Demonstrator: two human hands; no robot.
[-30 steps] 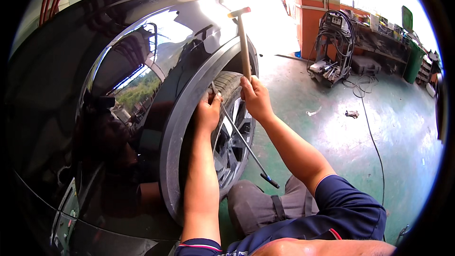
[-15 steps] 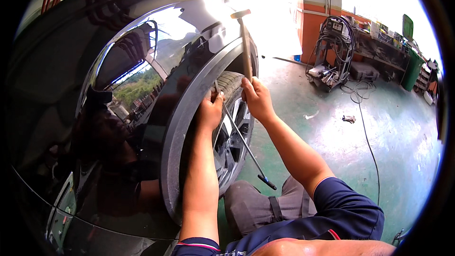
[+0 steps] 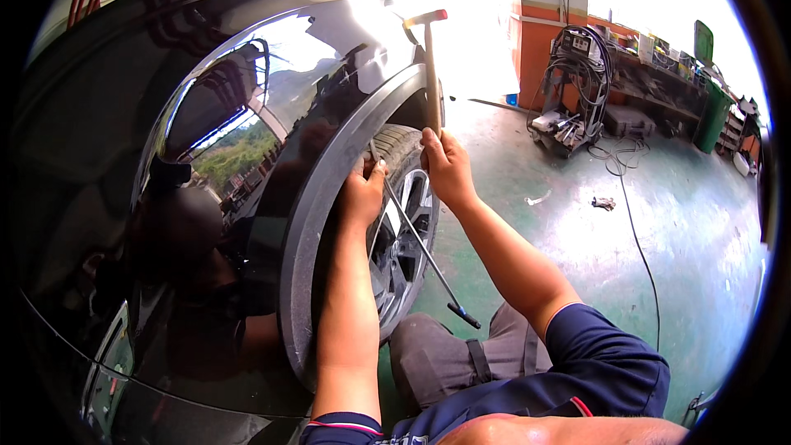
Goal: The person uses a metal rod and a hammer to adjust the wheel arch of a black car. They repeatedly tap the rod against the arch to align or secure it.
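Observation:
My right hand [image 3: 449, 169] is closed round the lower end of the wooden handle of a hammer [image 3: 432, 82]. The hammer stands upright, and its small head shows a red face on the right and a yellowish one on the left. Inside the wheel arch of a glossy black car, my left hand [image 3: 362, 194] grips a long thin metal rod [image 3: 420, 243] near its upper end. That rod slants down past the wheel [image 3: 397, 257] to a black grip at its lower end. The rod's upper tip lies by the tyre [image 3: 400, 146], under the dark arch trim [image 3: 298, 268].
The shiny black body panel [image 3: 222, 321] fills the left side. At the back right stand a cable-hung trolley [image 3: 577, 74], a cluttered workbench [image 3: 671, 82] and a green bin [image 3: 713, 119]. A cable [image 3: 641, 239] and a crumpled scrap [image 3: 603, 203] lie on the green floor.
The hammer has turned in my right hand, so its red face now shows, and its head has risen slightly. My left hand and the rod have barely moved.

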